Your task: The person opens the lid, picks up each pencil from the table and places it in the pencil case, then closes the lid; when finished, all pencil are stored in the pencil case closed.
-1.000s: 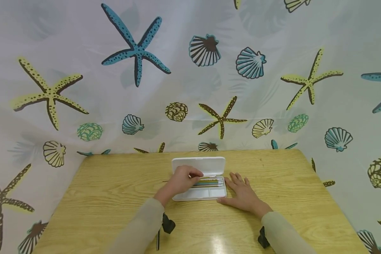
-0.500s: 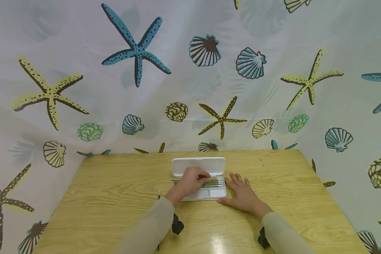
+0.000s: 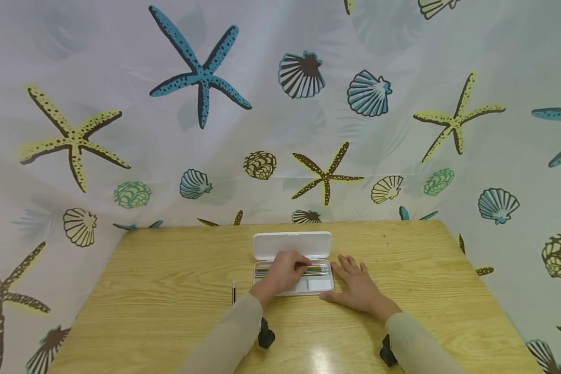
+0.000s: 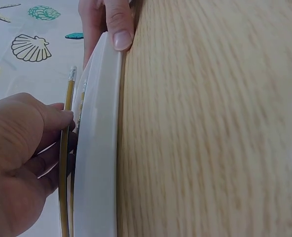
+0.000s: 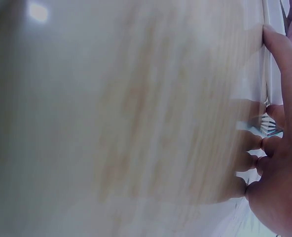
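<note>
A white pencil case (image 3: 319, 285) lies on the table with its lid (image 3: 292, 244) raised at the back. Several pencils (image 3: 317, 270) with pale eraser ends lie side by side in its rear compartment. My left hand (image 3: 284, 272) reaches over the case. Between thumb and fingers it pinches a yellow pencil (image 4: 63, 168), seen in the left wrist view along the case's open side, eraser end away from the wrist. My right hand (image 3: 359, 286) rests with spread fingers at the case's right end, its thumb at the front corner.
A dark pencil (image 3: 234, 294) with a white end lies on the wooden table (image 3: 168, 291) left of the case, partly hidden by the left sleeve. Behind the table hangs a curtain (image 3: 280, 119) printed with starfish and shells.
My left hand has moved right with the yellow pencil, then lower over the case. The pencil's end no longer sticks out past the case's left side. The right hand has stayed put.
</note>
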A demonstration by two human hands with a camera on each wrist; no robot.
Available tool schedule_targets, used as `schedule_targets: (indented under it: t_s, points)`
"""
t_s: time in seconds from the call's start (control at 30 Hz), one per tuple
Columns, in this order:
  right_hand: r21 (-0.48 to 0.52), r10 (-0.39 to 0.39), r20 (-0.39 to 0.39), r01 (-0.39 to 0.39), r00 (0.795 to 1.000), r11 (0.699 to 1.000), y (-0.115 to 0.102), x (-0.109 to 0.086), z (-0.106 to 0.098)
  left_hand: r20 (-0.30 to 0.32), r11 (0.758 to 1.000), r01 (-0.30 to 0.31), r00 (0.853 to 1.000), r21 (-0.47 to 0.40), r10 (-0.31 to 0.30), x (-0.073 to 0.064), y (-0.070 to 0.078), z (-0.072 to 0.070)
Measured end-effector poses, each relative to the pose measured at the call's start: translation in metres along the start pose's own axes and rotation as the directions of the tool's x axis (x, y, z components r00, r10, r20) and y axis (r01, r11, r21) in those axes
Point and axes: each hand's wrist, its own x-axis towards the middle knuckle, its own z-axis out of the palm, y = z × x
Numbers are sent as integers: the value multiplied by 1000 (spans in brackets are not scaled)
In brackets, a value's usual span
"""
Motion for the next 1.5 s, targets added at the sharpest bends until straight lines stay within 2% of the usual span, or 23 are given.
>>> schedule_targets:
  t_s: [0.17,0.33,0.63,0.87,1.03,1.2,1.33,1.5]
  points:
    - [-8,-3,2,3,1000,1000,0,1,1,0,1000,19,1000,5,-19,-1,-1,0]
    - [-11,-1,6,1,1000,1000,1,1,2,-6,999,44,999,-30,-45,-1,-1,-2]
    - [-2,5,2,-5,1000,1000,-1,0,2,-53,996,48,997,-72,-51,-5,-4,-8]
    - [-7,5,5,-5,1000,1000,-1,-1,1,-114,988,82,989,-129,-97,-17,-2,-21]
    - [5,1,5,-1,1000,1000,-1,-1,0,-194,969,123,967,-214,-165,-31,-5,-35]
    - [12,-3,10,3,1000,1000,-2,-2,0,-242,945,171,940,-279,-241,-52,-12,-53]
    - [5,1,8,-1,1000,1000,-1,-1,1,-258,921,235,912,-309,-319,-69,-20,-68]
    - [0,-3,6,3,1000,1000,1,0,1,-240,873,317,875,-371,-420,-91,-30,-81]
